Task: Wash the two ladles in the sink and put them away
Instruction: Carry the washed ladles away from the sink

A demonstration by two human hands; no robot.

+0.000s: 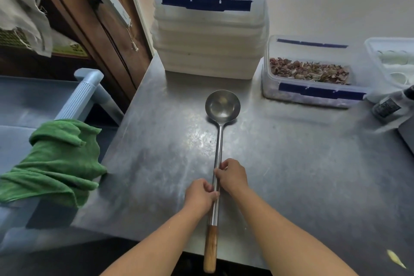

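A long stainless-steel ladle with a round bowl and a brown wooden grip (219,141) lies flat on a dull, scuffed steel counter (302,175). Its bowl faces up at the far end and its wooden grip juts past the near edge towards me. Only this one ladle is in view.

Both my hands are on the metal shaft, about midway along. My left hand (201,195) is nearer me, fingers curled round the shaft. My right hand (231,175) is just beyond it, fingers and thumb closed on the same shaft. The two hands almost touch.

I judge the ladle stiff and fairly heavy at the bowl end, so it will tip forward if held far back. The shaft looks smooth and likely slippery when wet. The wooden grip should give the surer hold, with a second hand up the shaft to steady it.

Past the bowl stands a stack of clear plastic boxes with dark blue clips (209,36). To its right sits a clear box of reddish-brown peelings (309,71). A crumpled green cloth (56,159) hangs off to my left.
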